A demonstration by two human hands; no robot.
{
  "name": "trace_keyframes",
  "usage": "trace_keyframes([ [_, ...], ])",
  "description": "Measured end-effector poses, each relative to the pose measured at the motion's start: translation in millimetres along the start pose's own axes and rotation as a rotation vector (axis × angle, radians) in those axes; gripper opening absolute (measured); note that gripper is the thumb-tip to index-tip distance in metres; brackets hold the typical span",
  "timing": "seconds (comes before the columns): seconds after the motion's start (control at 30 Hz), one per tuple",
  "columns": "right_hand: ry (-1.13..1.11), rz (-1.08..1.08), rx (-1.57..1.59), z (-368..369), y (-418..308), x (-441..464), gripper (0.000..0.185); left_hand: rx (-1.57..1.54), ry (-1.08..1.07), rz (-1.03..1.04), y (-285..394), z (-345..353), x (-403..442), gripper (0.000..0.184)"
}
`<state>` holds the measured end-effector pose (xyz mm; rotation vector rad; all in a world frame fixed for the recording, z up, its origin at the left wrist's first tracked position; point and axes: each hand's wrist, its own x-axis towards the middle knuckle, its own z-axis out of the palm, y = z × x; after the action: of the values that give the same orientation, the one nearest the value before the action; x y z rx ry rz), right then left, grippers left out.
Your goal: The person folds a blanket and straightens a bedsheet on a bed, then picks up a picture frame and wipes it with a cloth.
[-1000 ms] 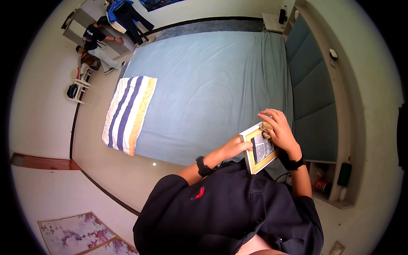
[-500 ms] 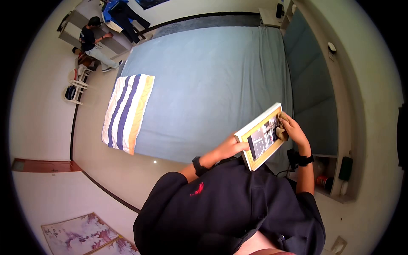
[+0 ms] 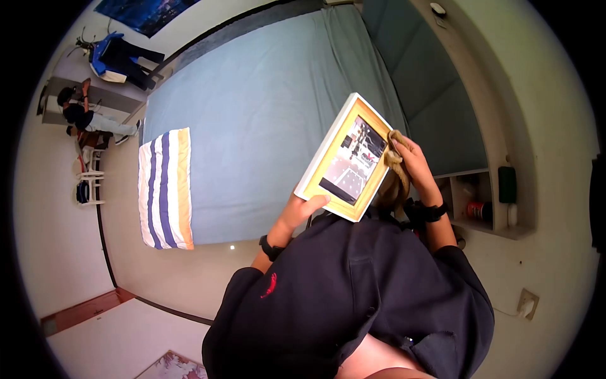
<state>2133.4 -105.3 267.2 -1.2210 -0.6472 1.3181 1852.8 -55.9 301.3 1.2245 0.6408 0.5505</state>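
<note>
A picture frame [image 3: 334, 150] with a white outer edge, a yellow inner border and a photo behind shiny glass is held up tilted in front of my chest. My left hand [image 3: 302, 210] grips its lower left corner, the thumb lying on the front border. At the right edge of the frame, my right hand [image 3: 413, 165] is closed on a brown cloth [image 3: 396, 165], which touches the border and hangs down beside it. Black bands circle both wrists.
Beyond my hands lies a bed [image 3: 252, 126] with a blue-grey sheet and a folded striped quilt [image 3: 165, 189]. Shelves [image 3: 470, 196] stand at the right. Another person [image 3: 85, 114] is by a cabinet at the far left, near white chairs [image 3: 91, 177] and a clothes rack [image 3: 123, 60].
The picture frame has moved up and left in view and turned more upright. The cloth has shifted to its right edge and now hangs down. The view has turned; the other person's arm is raised.
</note>
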Motion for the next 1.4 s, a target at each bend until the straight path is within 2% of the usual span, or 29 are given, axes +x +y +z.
trace_keyframes([
  [0.1, 0.159, -0.233, 0.001, 13.4, -5.6, -4.1, 0.026, 0.054, -0.033, 0.052, 4.0, -0.3, -0.9, 0.047],
  [0.13, 0.139, -0.333, -0.040, 10.8, -6.3, -2.2, 0.024, 0.056, -0.033, 0.054, 5.3, -1.6, -0.5, 0.047],
  [0.2, 0.213, -0.473, -0.117, 20.9, -25.9, -4.4, 0.024, -0.153, -0.064, 0.148, 13.6, -7.0, 3.3, 0.051],
  [0.27, 0.182, -0.568, -0.193, 27.9, -51.2, -5.1, 0.023, -0.175, -0.060, 0.097, 24.7, -11.5, 7.6, 0.055],
  [0.33, 0.205, -0.613, -0.266, 39.9, -68.0, -7.7, 0.025, 0.033, -0.091, 0.005, 31.8, -11.2, 11.1, 0.051],
  [0.4, 0.143, -0.709, -0.385, 54.6, -78.3, -1.4, 0.028, 0.260, 0.121, 0.083, 31.0, -2.8, 20.1, 0.031],
  [0.43, 0.140, -0.741, -0.442, 62.4, -83.4, 3.2, 0.032, 0.297, 0.220, 0.115, 36.6, 2.9, 26.4, 0.029],
  [0.47, 0.138, -0.646, -0.381, 72.0, -85.2, 1.8, 0.035, 0.326, 0.329, 0.136, 39.0, 6.7, 26.7, 0.028],
  [0.53, 0.086, -0.502, -0.190, 82.1, -81.8, 5.1, 0.037, 0.332, 0.422, 0.319, 38.4, 6.9, 22.9, 0.029],
  [0.57, 0.057, -0.511, -0.146, 81.6, -63.4, 14.3, 0.032, 0.399, 0.452, 0.381, 34.5, 4.9, 18.8, 0.028],
  [0.6, -0.020, -0.427, -0.250, 77.1, -48.7, 14.4, 0.026, 0.466, 0.479, 0.442, 32.1, 1.8, 18.0, 0.027],
  [0.63, -0.006, -0.386, -0.215, 82.1, -39.3, 6.7, 0.018, 0.456, 0.511, 0.510, 31.8, 4.8, 19.5, 0.027],
  [0.7, -0.112, -0.294, -0.285, 79.3, -9.2, 3.4, 0.008, 0.464, 0.590, 0.544, 35.3, -0.5, 16.5, 0.029],
  [0.73, -0.133, -0.307, -0.339, 72.9, 16.7, 8.5, 0.009, 0.463, 0.640, 0.607, 35.8, -3.0, 19.3, 0.030],
  [0.8, -0.177, -0.101, -0.237, 81.9, 38.3, 1.9, 0.013, 0.521, 0.668, 0.620, 50.9, -9.9, 16.1, 0.030],
  [0.83, -0.185, -0.092, -0.240, 82.5, 37.7, 1.1, 0.013, 0.576, 0.674, 0.636, 56.7, -12.1, 16.5, 0.031],
  [0.9, -0.124, -0.426, -0.693, 84.6, 34.0, -1.7, 0.018, 0.505, 0.677, 0.623, 56.4, -13.6, 16.8, 0.031],
  [0.93, -0.097, -0.340, -0.528, 78.2, 37.7, 4.6, 0.020, 0.437, 0.670, 0.619, 56.5, -13.8, 18.5, 0.032],
  [1.0, 0.008, -0.289, -0.419, 66.3, 32.3, 9.3, 0.019, 0.470, 0.675, 0.598, 49.6, -16.5, 19.8, 0.033],
  [1.03, 0.082, -0.350, -0.503, 65.8, 18.9, 7.5, 0.020, 0.475, 0.711, 0.568, 46.6, -17.0, 21.1, 0.032],
  [1.13, 0.179, -0.272, -0.385, 63.4, -9.6, 6.7, 0.028, 0.438, 0.749, 0.508, 42.0, -18.3, 24.7, 0.031],
  [1.2, 0.265, -0.322, -0.352, 61.4, -18.0, 9.9, 0.030, 0.487, 0.759, 0.465, 36.6, -20.2, 27.3, 0.030],
  [1.27, 0.349, -0.254, -0.104, 73.4, -39.0, 6.8, 0.035, 0.545, 0.754, 0.444, 31.7, -21.0, 31.4, 0.030],
  [1.33, 0.342, -0.327, 0.172, 96.0, -60.8, 4.9, 0.032, 0.599, 0.748, 0.423, 28.7, -19.1, 33.7, 0.030],
  [1.4, 0.222, -0.423, 0.309, 117.1, -60.4, 3.8, 0.034, 0.641, 0.639, 0.297, 28.9, -8.5, 35.1, 0.028],
])
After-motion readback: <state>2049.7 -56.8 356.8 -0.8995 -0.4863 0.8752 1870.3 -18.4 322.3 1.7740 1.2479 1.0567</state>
